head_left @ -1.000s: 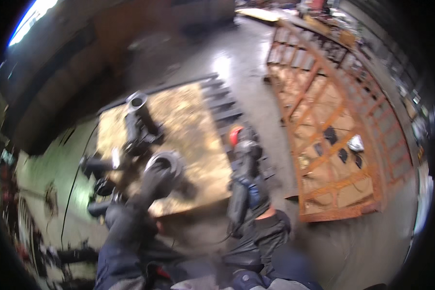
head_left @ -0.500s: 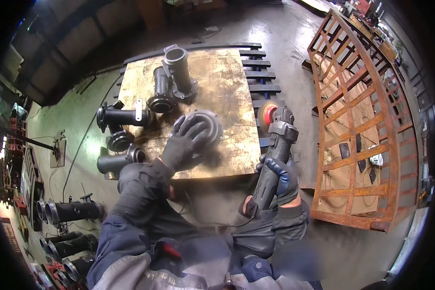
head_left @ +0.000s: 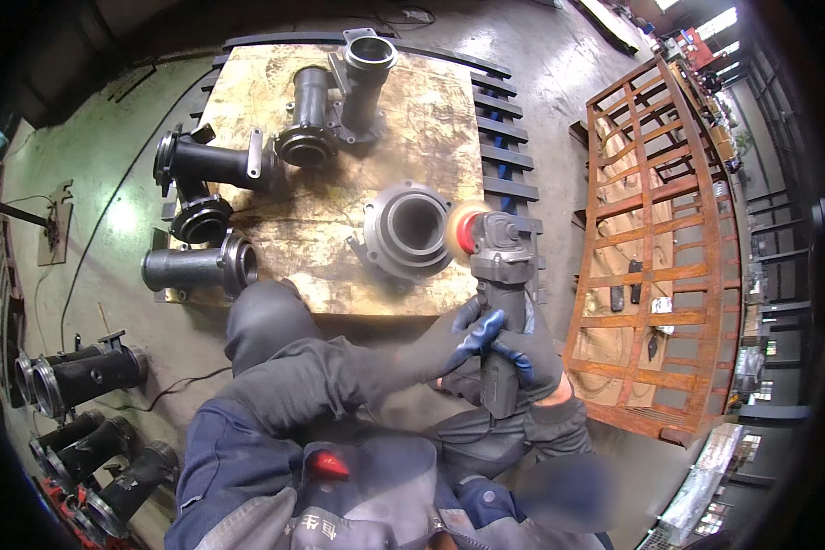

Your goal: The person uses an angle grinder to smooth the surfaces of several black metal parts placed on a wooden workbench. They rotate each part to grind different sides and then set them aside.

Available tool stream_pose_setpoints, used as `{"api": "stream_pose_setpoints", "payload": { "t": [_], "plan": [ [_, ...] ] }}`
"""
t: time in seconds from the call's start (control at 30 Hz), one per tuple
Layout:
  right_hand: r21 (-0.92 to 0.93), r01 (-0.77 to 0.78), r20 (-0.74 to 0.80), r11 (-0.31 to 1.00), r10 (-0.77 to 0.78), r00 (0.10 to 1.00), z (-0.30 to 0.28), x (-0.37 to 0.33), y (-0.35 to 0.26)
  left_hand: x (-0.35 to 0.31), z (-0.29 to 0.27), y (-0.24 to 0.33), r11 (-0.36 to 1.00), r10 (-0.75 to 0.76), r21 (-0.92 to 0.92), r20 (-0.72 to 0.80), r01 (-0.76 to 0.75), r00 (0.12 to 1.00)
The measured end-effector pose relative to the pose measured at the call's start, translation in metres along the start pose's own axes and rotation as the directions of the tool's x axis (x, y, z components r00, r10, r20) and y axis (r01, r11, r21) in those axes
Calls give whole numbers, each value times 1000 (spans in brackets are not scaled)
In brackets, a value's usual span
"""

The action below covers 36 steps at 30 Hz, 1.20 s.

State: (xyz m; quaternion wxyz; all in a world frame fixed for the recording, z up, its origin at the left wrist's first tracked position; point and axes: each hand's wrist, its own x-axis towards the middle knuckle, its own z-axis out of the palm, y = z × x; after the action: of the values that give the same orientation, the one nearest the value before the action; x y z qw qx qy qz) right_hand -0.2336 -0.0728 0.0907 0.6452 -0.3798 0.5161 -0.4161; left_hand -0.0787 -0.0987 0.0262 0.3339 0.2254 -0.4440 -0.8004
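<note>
Both gloved hands are on a grey angle grinder (head_left: pixel 502 268), which points away from me. My right hand (head_left: pixel 536 353) is wrapped round its body from the right. My left hand (head_left: pixel 451 341) closes on the same body from the left, its blue-coated fingertips against the casing. A red and tan disc (head_left: pixel 464 229) sits at the grinder's head, blurred. Its edge lies at the right side of a flanged grey pipe fitting (head_left: pixel 390 252), which stands with its round opening facing up. Whether disc and flange touch, I cannot tell.
The fitting stands on a worn wooden board (head_left: pixel 339 289) over black slats (head_left: pixel 506 158). Several black pipe fittings (head_left: pixel 213 165) lie or stand at its left and far side. More pipes (head_left: pixel 92 380) sit on the floor at left. A rusty metal crate frame (head_left: pixel 646 275) stands at right.
My left hand has left the flanged fitting and moved right onto the grinder. The grinder has shifted left, its disc now beside the fitting. The view has shifted too.
</note>
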Motion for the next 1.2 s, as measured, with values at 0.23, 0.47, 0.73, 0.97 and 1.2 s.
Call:
{"api": "stream_pose_setpoints", "payload": {
  "t": [0.23,0.47,0.73,0.97,1.2],
  "plan": [
    [-534,75,144,842,3,990,13,29,-32,9,-7,30,968,-102,-242,-154,63,983],
    [-641,232,272,731,-67,960,24,47,-33,4,-23,40,935,29,-336,-247,-113,969],
    [-372,-112,199,921,197,960,31,19,-27,-23,-8,4,881,-54,-473,-125,-11,991],
    [-333,-115,36,936,135,990,30,-14,-26,-19,2,2,956,-45,-291,-43,30,998],
    [-486,77,134,871,-13,991,12,38,-21,12,-20,37,786,-126,-617,-89,45,988]
  ]
}}
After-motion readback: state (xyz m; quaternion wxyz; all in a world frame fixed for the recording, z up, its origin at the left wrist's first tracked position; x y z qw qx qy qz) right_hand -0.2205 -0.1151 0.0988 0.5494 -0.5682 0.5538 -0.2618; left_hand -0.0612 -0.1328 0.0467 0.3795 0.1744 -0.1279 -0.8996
